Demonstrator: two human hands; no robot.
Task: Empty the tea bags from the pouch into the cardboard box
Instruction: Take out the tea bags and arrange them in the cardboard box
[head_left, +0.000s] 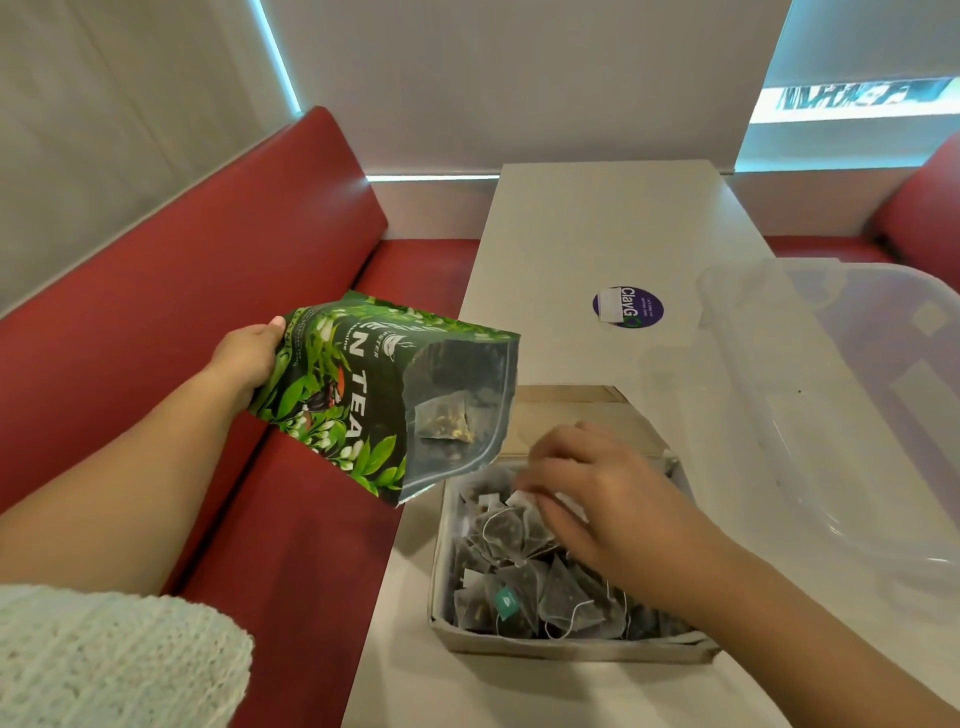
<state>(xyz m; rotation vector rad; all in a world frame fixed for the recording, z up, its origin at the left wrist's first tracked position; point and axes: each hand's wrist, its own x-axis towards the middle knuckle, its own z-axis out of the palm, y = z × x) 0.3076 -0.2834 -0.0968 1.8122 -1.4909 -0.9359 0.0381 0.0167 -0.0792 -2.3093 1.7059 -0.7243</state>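
- The left hand (249, 358) grips the green pouch (363, 395) by its bottom end, thumb on the printed face, holding it up on its side with the open mouth turned toward the box.
- One tea bag (445, 423) shows inside the pouch mouth, against the silver lining.
- The right hand (597, 499) reaches down into the box (571, 647), fingers curled among the tea bags (519, 582); whether it pinches one or only touches them cannot be told.
- The pouch's lower corner hangs just above the box's left far rim.
- The box stands open on the white table (597, 234), heaped with pyramid tea bags with strings and tags.
- A clear plastic lid (831, 395) lies on the table just right of the box.
- A round purple sticker (628, 307) sits on the table beyond the box.
- A red bench (182, 291) runs along the table's left side.
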